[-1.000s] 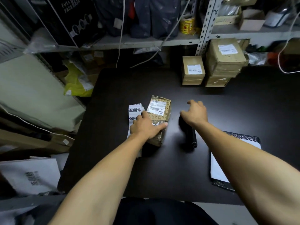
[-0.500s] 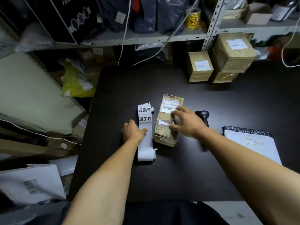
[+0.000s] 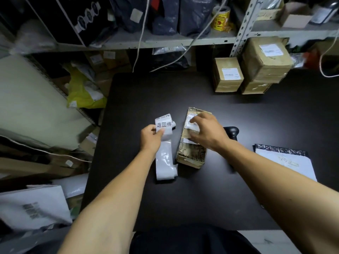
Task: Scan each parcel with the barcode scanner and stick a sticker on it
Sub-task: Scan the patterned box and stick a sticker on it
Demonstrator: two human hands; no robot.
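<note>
Cluttered stockroom, dark bench (image 3: 183,198): parcel (image 3: 191,153) mid-bench, left hand (image 3: 151,137) pinching sticker strip (image 3: 165,143), right hand (image 3: 207,132) pinching a sticker (image 3: 192,126) onto it; press flat, clear of barcode.

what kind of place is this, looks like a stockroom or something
Most likely a parcel handling or returns room. Taped cardboard boxes with shipping labels stand at the back of the black table, metal shelving holds mailer bags, and the left hand holds a sticker strip beside a labelled parcel.
</note>
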